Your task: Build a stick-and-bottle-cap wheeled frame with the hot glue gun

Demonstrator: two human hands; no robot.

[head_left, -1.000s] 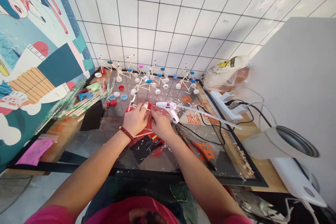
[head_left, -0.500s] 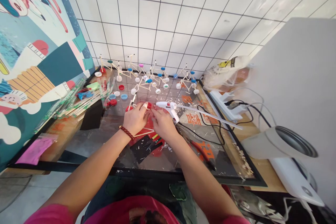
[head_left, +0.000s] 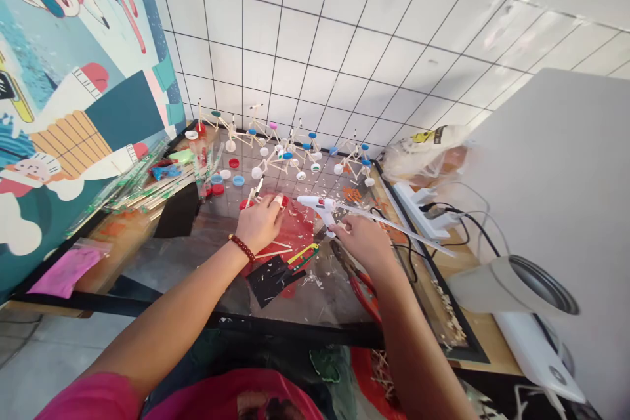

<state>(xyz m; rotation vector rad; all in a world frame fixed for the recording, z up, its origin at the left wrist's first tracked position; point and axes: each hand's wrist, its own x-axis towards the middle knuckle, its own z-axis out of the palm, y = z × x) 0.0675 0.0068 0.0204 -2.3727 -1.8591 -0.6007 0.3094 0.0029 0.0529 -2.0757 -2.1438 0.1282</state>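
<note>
Reaching for the glue gun (head_left: 322, 205) seems the step: the right hand (head_left: 367, 239) half-curls at its handle, grip unclear; lifting wants fuller wrapping. The left hand's (head_left: 258, 224) fingers bend nearly closed over the red-capped stick frame (head_left: 259, 185) on the tabletop (head_left: 216, 226).

The stick models (head_left: 287, 155) stand along the back of the bench (head_left: 201, 269). Left of centre, bottle caps (head_left: 238, 180) lie before them; loose sticks (head_left: 162, 195) lie farther left. The glue gun (head_left: 322, 207) is central, pliers (head_left: 361, 285) nearer and rightward, the power strip (head_left: 424, 211) far right.
</note>
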